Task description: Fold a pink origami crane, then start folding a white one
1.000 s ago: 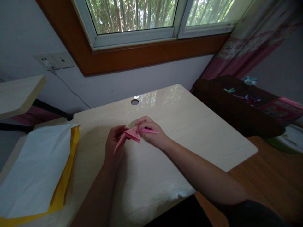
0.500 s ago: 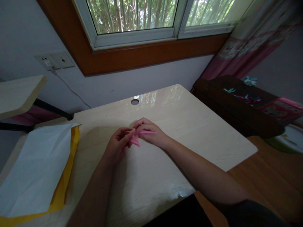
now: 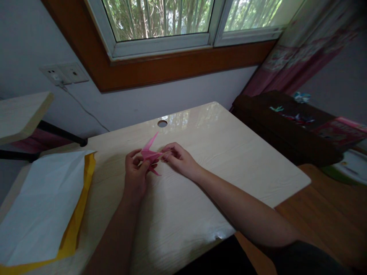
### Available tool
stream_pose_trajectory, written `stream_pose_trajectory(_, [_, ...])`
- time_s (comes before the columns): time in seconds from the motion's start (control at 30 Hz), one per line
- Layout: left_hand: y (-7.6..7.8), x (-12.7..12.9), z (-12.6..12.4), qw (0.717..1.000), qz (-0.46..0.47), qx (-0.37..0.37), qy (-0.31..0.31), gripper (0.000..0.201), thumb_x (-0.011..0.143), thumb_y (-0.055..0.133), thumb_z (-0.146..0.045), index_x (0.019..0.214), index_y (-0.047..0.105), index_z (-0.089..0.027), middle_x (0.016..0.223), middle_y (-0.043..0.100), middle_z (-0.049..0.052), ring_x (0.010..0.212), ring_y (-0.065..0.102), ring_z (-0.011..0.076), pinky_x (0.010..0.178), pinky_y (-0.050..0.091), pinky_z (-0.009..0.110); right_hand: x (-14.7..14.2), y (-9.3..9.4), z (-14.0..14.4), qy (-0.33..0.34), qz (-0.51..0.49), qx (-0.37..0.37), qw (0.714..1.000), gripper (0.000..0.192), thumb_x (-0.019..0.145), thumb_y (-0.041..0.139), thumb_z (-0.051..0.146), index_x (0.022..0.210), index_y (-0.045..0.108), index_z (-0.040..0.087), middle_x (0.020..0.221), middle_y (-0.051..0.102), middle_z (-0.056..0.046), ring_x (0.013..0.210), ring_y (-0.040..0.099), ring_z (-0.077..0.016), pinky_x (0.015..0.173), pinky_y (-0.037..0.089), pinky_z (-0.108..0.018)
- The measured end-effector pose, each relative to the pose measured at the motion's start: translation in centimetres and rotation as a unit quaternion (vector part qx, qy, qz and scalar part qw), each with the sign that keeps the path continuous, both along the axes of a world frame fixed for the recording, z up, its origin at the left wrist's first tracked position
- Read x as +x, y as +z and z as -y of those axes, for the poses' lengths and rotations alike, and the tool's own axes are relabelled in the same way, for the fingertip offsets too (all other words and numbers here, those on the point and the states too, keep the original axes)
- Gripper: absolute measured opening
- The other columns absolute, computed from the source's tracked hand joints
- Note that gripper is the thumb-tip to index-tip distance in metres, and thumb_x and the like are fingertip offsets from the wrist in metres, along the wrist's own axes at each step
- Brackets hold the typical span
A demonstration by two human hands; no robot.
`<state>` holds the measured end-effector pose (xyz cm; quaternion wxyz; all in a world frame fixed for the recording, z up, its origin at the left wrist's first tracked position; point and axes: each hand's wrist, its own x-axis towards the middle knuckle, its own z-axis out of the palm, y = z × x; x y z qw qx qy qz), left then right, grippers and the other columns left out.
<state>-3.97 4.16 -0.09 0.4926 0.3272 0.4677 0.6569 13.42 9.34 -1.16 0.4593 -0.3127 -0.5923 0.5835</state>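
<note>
A pink origami crane (image 3: 149,154) is held above the desk, its wings spread to the far and near sides. My left hand (image 3: 137,166) grips its body from the left, with the thumb on top and the fingers curled beneath. On the right, my right hand (image 3: 178,157) pinches the narrow point of the folded paper between thumb and fingers. The very tip is partly hidden by those fingers.
Under my hands is the pale wooden desk (image 3: 229,152), with a round cable hole (image 3: 162,123) near its back edge. White paper (image 3: 43,206) over yellow paper (image 3: 71,233) lies at left. A shelf (image 3: 23,114) stands above; dark furniture (image 3: 258,118) is beyond the right side.
The crane has turned and its wings now show spread apart. My left hand has shifted slightly left, and my right hand has moved from the body to the narrow point.
</note>
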Motion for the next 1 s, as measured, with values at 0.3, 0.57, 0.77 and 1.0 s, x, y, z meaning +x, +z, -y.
stream_pose_trajectory(0.3, [-0.5, 0.5, 0.3, 0.996, -0.066, 0.034, -0.052, 0.047, 0.082, 0.076, -0.029, 0.127, 0.061, -0.030, 0.098, 0.062, -0.002, 0.090, 0.074, 0.0166, 0.089, 0.062, 0.036, 0.0, 0.3, 0.3, 0.017, 0.022, 0.014, 0.999, 0.030, 0.082, 0.074, 0.034, 0.107, 0.063, 0.020, 0.074, 0.064, 0.003, 0.064, 0.059, -0.0112, 0.062, 0.046, -0.024])
stream_pose_trajectory(0.57, [-0.3, 0.8, 0.6, 0.991, -0.115, 0.045, -0.047, 0.040, 0.082, 0.076, -0.028, 0.118, 0.058, -0.027, 0.104, 0.064, 0.000, 0.085, 0.073, 0.0144, 0.085, 0.062, 0.033, 0.0, 0.6, 0.3, 0.008, 0.044, 0.012, 0.999, 0.032, 0.080, 0.079, 0.037, 0.102, 0.064, 0.020, 0.071, 0.062, 0.004, 0.061, 0.056, -0.0106, 0.058, 0.042, -0.023])
stream_pose_trajectory(0.77, [-0.1, 1.3, 0.9, 0.989, -0.129, 0.041, -0.051, 0.041, 0.082, 0.077, -0.030, 0.115, 0.054, -0.025, 0.106, 0.069, 0.002, 0.086, 0.074, 0.0167, 0.080, 0.062, 0.032, 0.2, 0.3, 0.1, -0.006, 0.053, 0.021, 0.998, 0.029, 0.086, 0.072, 0.046, 0.097, 0.065, 0.020, 0.082, 0.070, -0.002, 0.071, 0.064, -0.0140, 0.065, 0.049, -0.026])
stream_pose_trajectory(1.0, [0.2, 1.4, 0.9, 0.988, -0.136, 0.042, -0.056, 0.042, 0.081, 0.079, -0.034, 0.113, 0.055, -0.023, 0.107, 0.073, 0.004, 0.093, 0.074, 0.0179, 0.085, 0.058, 0.030, 0.0, 0.5, 0.0, -0.010, -0.002, -0.015, 1.000, 0.027, 0.083, 0.075, 0.043, 0.089, 0.065, 0.019, 0.080, 0.072, -0.002, 0.076, 0.070, -0.0169, 0.072, 0.055, -0.031])
